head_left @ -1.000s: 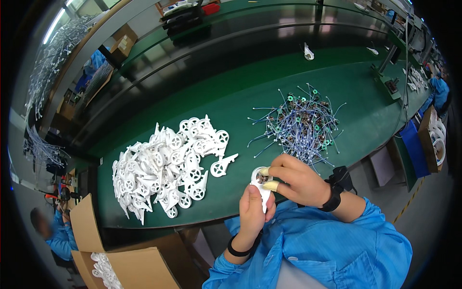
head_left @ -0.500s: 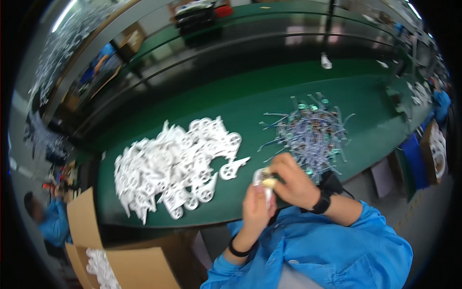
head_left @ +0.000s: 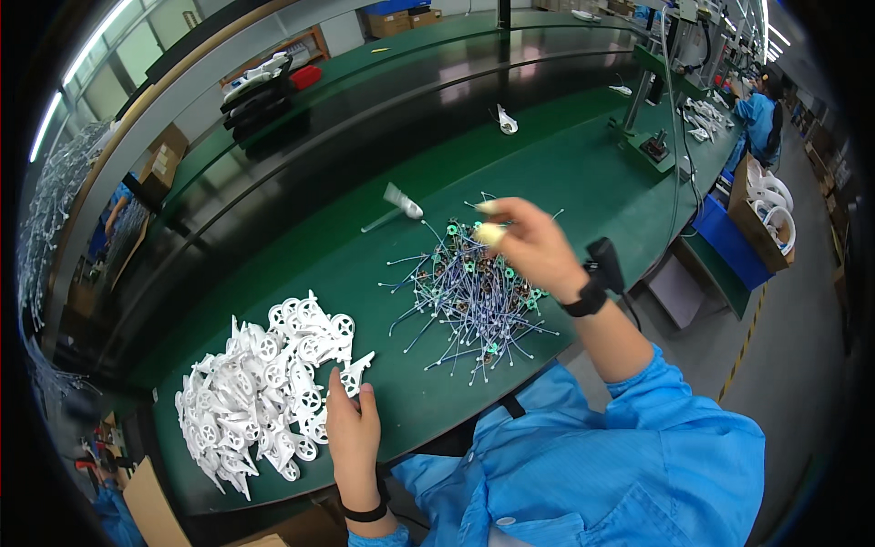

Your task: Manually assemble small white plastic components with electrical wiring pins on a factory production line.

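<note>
My left hand (head_left: 354, 427) is at the right edge of a heap of white plastic parts (head_left: 251, 387), index finger and thumb apart. Just beyond its fingertips lies a single white plastic part (head_left: 357, 372) with a round spoked end; whether they touch is hard to tell. Over a pile of thin blue-grey wires with small green and copper-coloured pieces (head_left: 474, 305) hovers my right hand (head_left: 540, 251). Pale yellow covers sit on its thumb and a finger, which are apart with nothing visible between them. A motion-blurred white piece with a wire (head_left: 406, 203) is beyond the pile.
Farther back on the green table (head_left: 583, 173) lies a white part with a wire (head_left: 507, 120). A green metal stand (head_left: 643, 118) is at the right. Beside the table are a blue bin (head_left: 729, 242) and a carton of white rings (head_left: 770, 214). A person (head_left: 758, 118) sits far right.
My hands have parted: the left went to the white heap, the right over the wire pile. The white piece they held has left them; a blurred one appears beyond the pile. The view has shifted right.
</note>
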Motion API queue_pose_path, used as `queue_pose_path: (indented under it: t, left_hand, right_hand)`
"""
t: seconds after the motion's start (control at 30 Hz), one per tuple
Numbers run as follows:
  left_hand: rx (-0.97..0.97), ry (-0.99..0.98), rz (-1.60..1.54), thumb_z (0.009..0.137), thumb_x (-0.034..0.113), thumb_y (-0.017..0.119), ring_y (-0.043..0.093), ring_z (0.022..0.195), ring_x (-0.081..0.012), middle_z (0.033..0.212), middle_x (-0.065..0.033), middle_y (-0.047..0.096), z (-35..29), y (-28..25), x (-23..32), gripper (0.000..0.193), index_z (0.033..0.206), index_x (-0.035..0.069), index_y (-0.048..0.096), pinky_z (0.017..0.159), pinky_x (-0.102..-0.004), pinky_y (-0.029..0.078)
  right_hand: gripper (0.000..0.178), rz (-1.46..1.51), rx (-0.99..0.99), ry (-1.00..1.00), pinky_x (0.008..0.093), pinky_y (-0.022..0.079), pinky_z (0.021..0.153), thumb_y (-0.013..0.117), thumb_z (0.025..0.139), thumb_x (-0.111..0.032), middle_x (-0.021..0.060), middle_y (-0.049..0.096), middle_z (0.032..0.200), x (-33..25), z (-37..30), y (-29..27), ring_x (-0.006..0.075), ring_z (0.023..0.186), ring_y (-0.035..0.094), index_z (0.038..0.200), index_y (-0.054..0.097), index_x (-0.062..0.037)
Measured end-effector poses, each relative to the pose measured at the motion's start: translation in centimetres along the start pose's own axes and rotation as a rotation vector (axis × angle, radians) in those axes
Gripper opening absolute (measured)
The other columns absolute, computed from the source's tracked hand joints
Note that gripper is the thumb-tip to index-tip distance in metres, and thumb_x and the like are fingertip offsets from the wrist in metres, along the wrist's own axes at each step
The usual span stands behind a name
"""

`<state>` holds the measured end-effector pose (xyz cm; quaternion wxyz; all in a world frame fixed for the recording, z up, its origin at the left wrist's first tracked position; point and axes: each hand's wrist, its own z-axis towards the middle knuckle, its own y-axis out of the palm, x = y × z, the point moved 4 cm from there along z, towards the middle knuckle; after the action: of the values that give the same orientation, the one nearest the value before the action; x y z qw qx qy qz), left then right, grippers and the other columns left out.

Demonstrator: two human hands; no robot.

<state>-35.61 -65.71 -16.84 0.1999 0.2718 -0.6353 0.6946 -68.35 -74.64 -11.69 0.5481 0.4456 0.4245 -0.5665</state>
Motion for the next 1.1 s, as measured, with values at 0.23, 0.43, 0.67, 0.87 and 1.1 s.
queue_pose_path:
  t: [0.23, 0.43, 0.67, 0.87, 1.1]
  left_hand:
    - [-0.114, 0.045, 0.27, 0.094, 0.028, 0.053, 0.059, 0.091, -0.0434, 0.097, -0.0266, 0.061, -0.3, 1.2, 0.0, 0.04, 0.12, -0.003, 0.054, 0.077, -0.0471, 0.047]
    - [-0.077, -0.04, 0.25, 0.093, 0.027, 0.054, 0.059, 0.076, -0.0388, 0.082, -0.023, 0.061, -0.2, 1.4, -0.8, 0.029, 0.091, -0.001, 0.057, 0.069, -0.0451, 0.046]
    - [-0.043, -0.088, 0.284, 0.089, 0.023, 0.062, 0.057, 0.07, -0.0341, 0.08, -0.0206, 0.057, -1.1, 1.9, -0.6, 0.027, 0.089, -0.002, 0.051, 0.066, -0.0426, 0.045]
    - [0.104, -0.105, 0.009, 0.085, 0.009, 0.064, 0.051, 0.065, -0.0197, 0.076, -0.0094, 0.05, -1.6, 2.6, -1.0, 0.039, 0.115, -0.004, 0.042, 0.063, -0.0334, 0.045]
    - [0.033, -0.159, -0.064, 0.086, 0.003, 0.059, 0.047, 0.068, -0.0143, 0.088, -0.0084, 0.05, -2.0, 3.0, -2.0, 0.033, 0.116, -0.006, 0.051, 0.063, -0.0273, 0.043]
  right_hand:
    - [0.041, 0.803, -0.138, 0.297, 0.0281, 0.05, 0.074, 0.047, 0.1, -0.03, 0.0109, 0.06, 0.113, 0.8, -9.1, -6.9, 0.0175, 0.089, 0.06, 0.124, 0.053, 0.0028]
    - [0.039, 0.922, -0.243, 0.258, 0.0277, 0.049, 0.076, 0.05, 0.099, -0.027, 0.0127, 0.062, 0.111, 2.0, -11.9, -7.1, 0.0164, 0.09, 0.06, 0.122, 0.054, 0.0039]
    - [0.031, 0.937, -0.257, 0.275, 0.0268, 0.05, 0.074, 0.057, 0.095, -0.019, 0.0106, 0.063, 0.108, 2.1, -12.4, -7.8, 0.0154, 0.086, 0.06, 0.118, 0.058, 0.0021]
    - [0.015, 0.709, -0.083, 0.165, 0.0257, 0.046, 0.07, 0.061, 0.093, -0.016, 0.005, 0.061, 0.088, 4.2, -11.6, -8.9, 0.0124, 0.076, 0.056, 0.097, 0.061, -0.0009]
    - [0.014, -0.178, 0.238, 0.134, 0.0267, 0.045, 0.076, 0.06, 0.09, -0.011, 0.0038, 0.06, 0.09, 6.7, -8.1, -13.6, 0.0132, 0.079, 0.056, 0.101, 0.061, -0.0015]
